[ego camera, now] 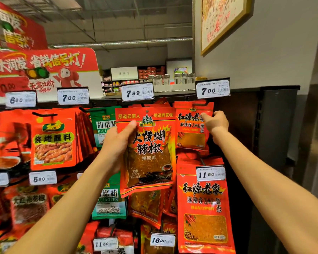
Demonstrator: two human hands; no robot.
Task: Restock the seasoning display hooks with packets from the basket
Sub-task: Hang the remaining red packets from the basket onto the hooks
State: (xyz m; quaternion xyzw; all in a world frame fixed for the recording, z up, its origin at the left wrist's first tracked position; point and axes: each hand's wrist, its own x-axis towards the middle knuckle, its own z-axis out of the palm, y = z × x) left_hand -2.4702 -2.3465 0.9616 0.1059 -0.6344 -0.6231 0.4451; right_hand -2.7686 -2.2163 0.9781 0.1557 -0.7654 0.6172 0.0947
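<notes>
My left hand (117,140) grips the left edge of a large red chili-powder packet (149,158) and holds it upright in front of the top-row hook under the 7.99 price tag (137,92). My right hand (216,122) pinches the upper right corner of a smaller red seasoning packet (189,131) that hangs on the hook under the 7.00 tag (212,90). The basket is out of view.
Rows of hooks carry red barbecue-seasoning packets (53,142) at the left, green pepper packets (103,125) behind my left hand, and more red packets (204,208) below. A dark shelf end panel (275,125) stands at the right. A red promo sign (42,70) tops the display.
</notes>
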